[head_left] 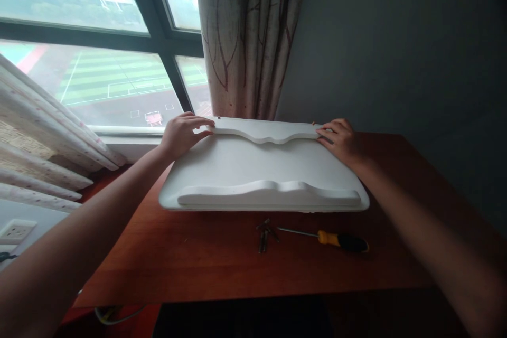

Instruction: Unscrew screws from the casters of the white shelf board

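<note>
A white wooden board (253,169) with rounded corners lies flat on the reddish-brown table (198,264). A wavy white rail (269,195) lies along its near edge. A second wavy white rail (263,129) stands along the far edge. My left hand (182,134) grips the left end of that far rail, thumb on top. My right hand (340,140) holds its right end, fingers curled over it.
A screwdriver with a yellow and black handle (336,240) lies on the table in front of the board, beside several dark screws (265,235). A patterned curtain (247,37) hangs behind, a window (99,63) is at left, a grey wall at right. A wall socket (16,231) sits low left.
</note>
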Tool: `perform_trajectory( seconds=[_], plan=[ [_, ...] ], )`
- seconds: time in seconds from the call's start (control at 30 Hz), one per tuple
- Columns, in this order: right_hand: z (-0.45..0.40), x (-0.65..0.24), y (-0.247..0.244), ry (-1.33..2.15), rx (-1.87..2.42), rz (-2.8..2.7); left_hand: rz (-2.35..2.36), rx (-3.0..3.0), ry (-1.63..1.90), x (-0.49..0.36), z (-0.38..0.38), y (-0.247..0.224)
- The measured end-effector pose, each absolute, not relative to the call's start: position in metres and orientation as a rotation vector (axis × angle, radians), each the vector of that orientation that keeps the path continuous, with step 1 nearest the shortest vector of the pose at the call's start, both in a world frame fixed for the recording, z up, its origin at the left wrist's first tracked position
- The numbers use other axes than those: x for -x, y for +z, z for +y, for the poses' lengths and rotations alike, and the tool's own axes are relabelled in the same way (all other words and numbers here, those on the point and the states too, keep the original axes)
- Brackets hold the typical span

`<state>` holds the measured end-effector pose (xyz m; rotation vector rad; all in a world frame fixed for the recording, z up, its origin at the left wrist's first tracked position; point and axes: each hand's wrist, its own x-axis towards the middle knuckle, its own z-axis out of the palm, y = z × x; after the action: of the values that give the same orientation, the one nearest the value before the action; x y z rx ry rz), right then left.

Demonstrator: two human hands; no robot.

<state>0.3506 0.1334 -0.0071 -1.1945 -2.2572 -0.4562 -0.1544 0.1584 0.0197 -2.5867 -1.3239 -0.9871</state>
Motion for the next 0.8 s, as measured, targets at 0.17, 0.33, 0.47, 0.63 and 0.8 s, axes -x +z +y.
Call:
perform_trajectory(
  seconds=[0.17,0.33,0.47,0.63,0.8],
  plan=[
    [0.130,-0.352,-0.005,-0.499,1.161,-2.311,-1.282,2.578,-0.941,0.156,0.159,0.018],
    [0.124,-0.351,-0.004,-0.544,1.188,-2.330,-1.304,2.578,-0.917,0.154,0.156,0.019],
    [0.113,-0.349,0.002,-0.416,1.232,-2.235,-1.432,2.545,-0.924,0.157,0.145,0.022],
    [0.071,-0.345,0.014,-0.026,1.326,-1.957,-1.844,2.484,-1.175,0.161,0.101,0.029],
    [0.011,-0.343,0.014,0.443,1.477,-1.740,-2.062,2.574,-1.454,0.156,0.033,0.036]
  ],
)
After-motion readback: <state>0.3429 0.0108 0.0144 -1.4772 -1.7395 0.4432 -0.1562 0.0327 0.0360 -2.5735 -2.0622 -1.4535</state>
